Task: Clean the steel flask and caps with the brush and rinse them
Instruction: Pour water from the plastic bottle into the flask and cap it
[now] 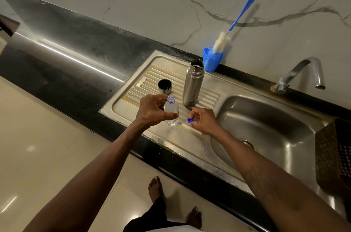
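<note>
The steel flask point(192, 83) stands upright and uncapped on the ribbed drainboard point(136, 104). Left of it sits a steel cup cap point(164, 86), mouth up. A blue-handled bottle brush point(239, 17) leans against the wall, its white bristles in a blue holder point(210, 60) behind the flask. My left hand point(153, 110) grips a small clear plastic bottle point(171, 111) with its neck open, held above the drainboard in front of the flask. My right hand point(204, 120) pinches the bottle's small blue cap point(190, 120) just to the right of the bottle.
The steel sink basin point(266, 133) with its drain lies to the right, under a chrome tap point(303, 74). A brown woven object point(334, 155) sits at the right edge. Black counter point(66, 57) stretches left. My bare feet stand on the tiled floor below.
</note>
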A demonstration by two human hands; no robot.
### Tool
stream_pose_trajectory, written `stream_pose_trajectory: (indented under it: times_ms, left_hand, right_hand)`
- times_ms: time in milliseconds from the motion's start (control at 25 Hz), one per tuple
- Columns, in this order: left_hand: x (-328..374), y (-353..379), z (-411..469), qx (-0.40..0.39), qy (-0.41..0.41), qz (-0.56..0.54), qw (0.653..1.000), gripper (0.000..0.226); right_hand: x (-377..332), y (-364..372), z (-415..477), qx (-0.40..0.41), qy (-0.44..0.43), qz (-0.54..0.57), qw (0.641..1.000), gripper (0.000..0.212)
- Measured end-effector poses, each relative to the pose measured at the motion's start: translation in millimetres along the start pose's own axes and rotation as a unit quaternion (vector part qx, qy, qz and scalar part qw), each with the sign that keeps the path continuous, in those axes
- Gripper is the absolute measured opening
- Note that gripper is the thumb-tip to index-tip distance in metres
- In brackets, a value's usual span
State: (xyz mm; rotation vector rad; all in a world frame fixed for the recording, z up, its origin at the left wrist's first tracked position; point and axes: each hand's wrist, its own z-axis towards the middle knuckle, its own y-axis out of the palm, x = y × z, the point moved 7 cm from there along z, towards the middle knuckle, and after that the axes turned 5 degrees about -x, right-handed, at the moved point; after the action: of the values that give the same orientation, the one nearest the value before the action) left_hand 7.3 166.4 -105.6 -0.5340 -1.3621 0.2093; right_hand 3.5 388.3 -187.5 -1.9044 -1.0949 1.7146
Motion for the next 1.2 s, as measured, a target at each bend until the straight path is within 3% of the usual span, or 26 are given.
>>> stream_pose_trajectory:
  times_ms: [160,480,640,760,1000,1080,1120,1200]
  left_hand:
    - [0.6,1.5,-1.6,-0.002,0.007,-0.003,1.000,0.061]
    - [-5.9,7.6,3.0,-0.003,-0.008,0.006,1.000,0.054]
    - [-0.7,9.2,6.7,0.003,-0.019,-0.001,1.000,0.066]
    - [14.5,15.1,12.0,0.009,-0.022,-0.023,0.999,0.058]
    - [52.4,26.9,25.8,-0.002,-0.001,-0.046,0.999,0.060]
    - [61.6,32.4,31.3,-0.010,-0.001,-0.050,0.999,0.049]
    - [62.6,32.3,34.6,0.004,-0.010,-0.064,0.998,0.043]
    - [56.8,26.2,43.9,0.069,-0.033,-0.071,0.995,0.051]
  right_hand:
    - [4.2,11.3,4.5,-0.022,-0.006,0.014,1.000,0.046]
    - [11.1,9.7,7.4,-0.040,0.019,0.039,0.998,0.055]
    - [-25.2,-5.0,-4.0,-0.005,-0.081,0.061,0.995,0.081]
    - [-60.2,-12.7,-14.3,0.015,-0.144,0.098,0.985,0.094]
    - [-69.6,-46.5,-25.5,0.131,-0.159,0.134,0.969,0.079]
    - [-64.6,-59.7,-30.5,0.162,-0.156,0.134,0.965,0.069]
    - [-62.1,-65.2,-33.1,0.171,-0.156,0.130,0.964,0.067]
    - [-55.6,-74.8,-38.6,0.185,-0.152,0.126,0.963,0.068]
